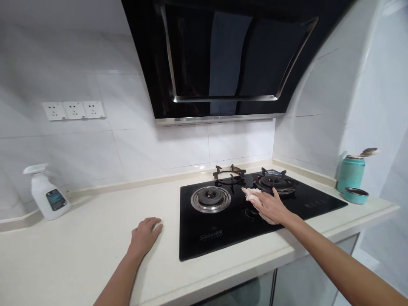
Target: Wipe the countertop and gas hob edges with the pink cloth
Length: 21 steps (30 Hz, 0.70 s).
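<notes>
A crumpled white cloth is under my right hand, pressed on the black glass gas stove. Parts of the cloth stick out past the fingertips and below the palm. My left hand rests on the countertop left of the stove, thumb apart from the slightly bent fingers, holding nothing. The left burner is bare, its steel ring showing around the dark cap. Its pan support lies behind it, at the stove's back edge. On the right burner the dark pan support is in place.
A white spray bottle stands at the far left by the wall. Wall sockets are above it. The black range hood hangs over the stove. At the right end are a turquoise jar and a small turquoise bowl.
</notes>
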{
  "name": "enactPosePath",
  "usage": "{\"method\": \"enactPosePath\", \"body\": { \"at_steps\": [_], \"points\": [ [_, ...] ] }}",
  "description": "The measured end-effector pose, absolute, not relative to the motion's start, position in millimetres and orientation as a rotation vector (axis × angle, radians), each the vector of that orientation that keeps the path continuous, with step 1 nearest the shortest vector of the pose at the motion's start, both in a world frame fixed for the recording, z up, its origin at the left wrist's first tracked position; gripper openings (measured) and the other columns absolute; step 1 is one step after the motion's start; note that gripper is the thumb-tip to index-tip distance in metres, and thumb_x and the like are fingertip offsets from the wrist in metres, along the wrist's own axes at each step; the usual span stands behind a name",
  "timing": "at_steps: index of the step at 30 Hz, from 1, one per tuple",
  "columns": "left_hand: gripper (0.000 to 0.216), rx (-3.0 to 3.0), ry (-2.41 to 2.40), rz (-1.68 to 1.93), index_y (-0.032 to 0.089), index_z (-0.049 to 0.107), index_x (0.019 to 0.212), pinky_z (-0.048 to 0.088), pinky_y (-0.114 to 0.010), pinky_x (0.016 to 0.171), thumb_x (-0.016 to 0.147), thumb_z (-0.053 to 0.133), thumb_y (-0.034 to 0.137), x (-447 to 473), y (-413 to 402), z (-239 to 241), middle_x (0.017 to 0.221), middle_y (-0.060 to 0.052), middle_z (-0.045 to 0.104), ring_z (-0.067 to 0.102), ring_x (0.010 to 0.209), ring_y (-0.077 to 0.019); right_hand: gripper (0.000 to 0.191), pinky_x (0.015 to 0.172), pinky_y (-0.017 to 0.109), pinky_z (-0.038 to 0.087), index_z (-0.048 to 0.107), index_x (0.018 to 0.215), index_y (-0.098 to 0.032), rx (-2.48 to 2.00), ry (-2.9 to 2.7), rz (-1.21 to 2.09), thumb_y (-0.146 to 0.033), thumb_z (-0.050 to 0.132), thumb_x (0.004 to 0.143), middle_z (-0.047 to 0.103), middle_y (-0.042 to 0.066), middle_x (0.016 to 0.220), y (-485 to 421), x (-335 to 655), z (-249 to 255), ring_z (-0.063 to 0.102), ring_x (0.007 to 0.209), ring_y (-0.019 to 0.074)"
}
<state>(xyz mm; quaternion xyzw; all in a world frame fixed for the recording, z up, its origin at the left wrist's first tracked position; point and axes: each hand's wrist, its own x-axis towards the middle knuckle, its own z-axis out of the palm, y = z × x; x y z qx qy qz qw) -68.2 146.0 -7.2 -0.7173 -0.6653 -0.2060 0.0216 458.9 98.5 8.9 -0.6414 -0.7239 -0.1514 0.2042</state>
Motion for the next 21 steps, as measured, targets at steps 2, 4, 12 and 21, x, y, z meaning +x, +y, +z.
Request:
{"method": "enactPosePath", "body": {
  "at_steps": [2,4,12,21],
  "points": [
    [0.037,-2.228,-2.058,-0.636,0.028,0.070,0.120,0.043,-0.044,0.104,0.097,0.044,0.040,-68.5,146.1,-7.4,0.138,-0.005,0.064,0.053,0.133,-0.0263,0.049,0.116,0.066,0.016,0.057,0.136,-0.024,-1.783,-2.004,-0.413,-0.050,0.035,0.101,0.068,0.011,0.122,88.3,456.9,4.4,0.060,0.117,0.0299],
    [0.038,-2.230,-2.057,-0.629,0.028,0.070,0.120,0.042,-0.045,0.104,0.096,0.044,0.041,-69.5,146.7,-7.5,0.138,-0.005,0.063,0.053,0.133,-0.0265,0.054,0.117,0.064,0.018,0.052,0.141,-0.018,-1.776,-1.987,-0.407,-0.049,0.041,0.098,0.066,0.015,0.124,80.9,455.4,1.5,0.058,0.118,0.0308],
    [0.040,-2.227,-2.061,-0.603,0.029,0.071,0.120,0.045,-0.043,0.102,0.096,0.043,0.044,-72.2,149.9,-6.0,0.138,-0.004,0.064,0.054,0.131,-0.0272,0.062,0.095,0.045,0.047,0.050,0.143,-0.014,-1.746,-1.951,-0.373,-0.023,0.051,0.081,0.064,0.016,0.122,41.5,455.1,-14.1,0.059,0.108,0.0301],
    [0.038,-2.213,-2.032,-0.632,0.031,0.072,0.117,0.047,-0.041,0.101,0.094,0.044,0.045,-73.9,150.4,-7.6,0.135,-0.002,0.066,0.057,0.129,-0.0269,0.052,0.099,0.037,0.049,0.058,0.131,-0.027,-1.382,-1.901,0.067,-0.020,0.047,0.081,0.062,0.007,0.129,-46.1,495.6,-12.5,0.060,0.117,0.0233]
  ]
}}
